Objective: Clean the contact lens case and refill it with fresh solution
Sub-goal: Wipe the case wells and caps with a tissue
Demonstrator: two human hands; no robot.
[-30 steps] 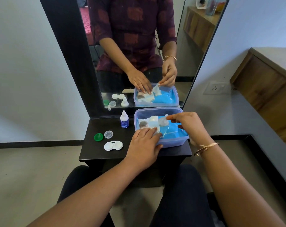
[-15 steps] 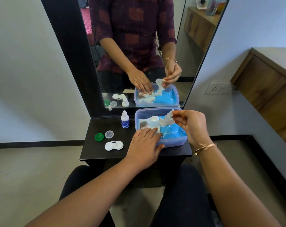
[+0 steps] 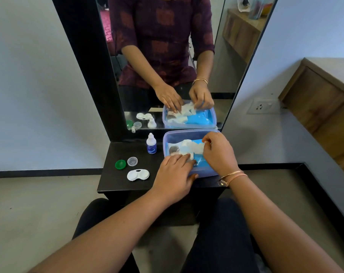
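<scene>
so, wipe being pulled from the pack, case not cleaned yet

nearest the body, the left hand (image 3: 174, 172) is laid flat over the near rim of the blue box (image 3: 165, 141). its fingers are straight, nothing is gripped, and the fingertips are pressed down on the wipe pack (image 3: 175, 150). just left of it, the white lens case (image 3: 138, 174) is sat open and untouched on the black table (image 3: 116, 183). the green cap (image 3: 120, 164) and the clear cap (image 3: 132, 161) are parked side by side a bit further back.

inside the box, a white wipe (image 3: 194, 147) is pinched between the thumb and curled fingers of the right hand (image 3: 219, 152). whether it's fully free of the pack can't be told. further back, the white-topped solution bottle (image 3: 151, 144) is stood upright just beside the box's left wall. all of it is doubled in the mirror (image 3: 167, 56).

tips for this bit, as a guess:
- the pack should be pinned firmly so only one sheet is drawn.
- the pull is best made upward rather than sideways, so the box isn't dragged into the bottle.
- the wipe should be kept off the table before it's taken to the case wells.
</scene>
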